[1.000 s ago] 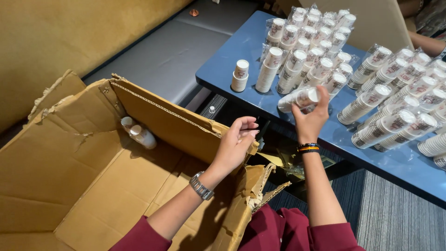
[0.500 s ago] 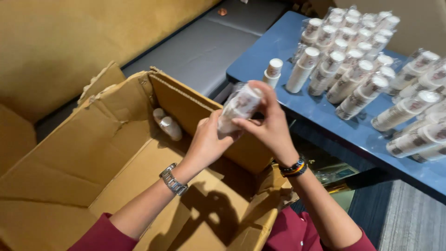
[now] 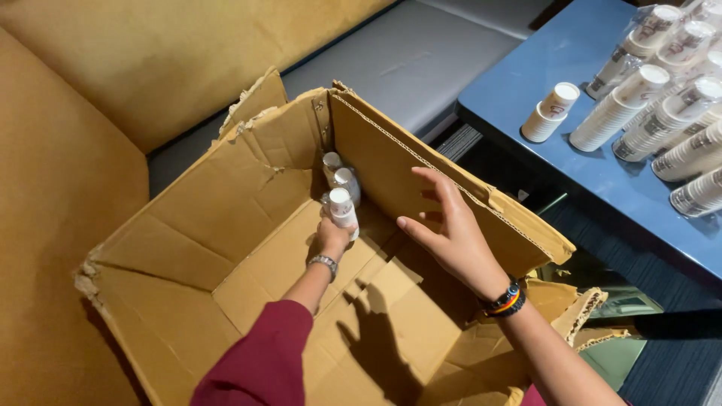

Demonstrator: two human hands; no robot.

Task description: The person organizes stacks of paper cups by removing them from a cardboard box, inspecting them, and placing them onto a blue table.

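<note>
The left hand [image 3: 331, 239] is reaching deep into the cardboard box [image 3: 226, 225], its fingers wrapping around a sleeve of paper cups [image 3: 343, 210] that is standing roughly upright, long axis pointing up toward the camera, in the far corner just beside two other sleeves [image 3: 338, 174]. The right hand [image 3: 451, 233] is hovering above the box, fingers spread wide and holding nothing, while more cup sleeves [image 3: 662, 105] are lying on the blue surface [image 3: 579, 180].

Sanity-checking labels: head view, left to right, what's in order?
Cardboard box wall → left hand holding a sleeve of cups → right hand → small loose cup stack → wrapped cup sleeves on blue table.
</note>
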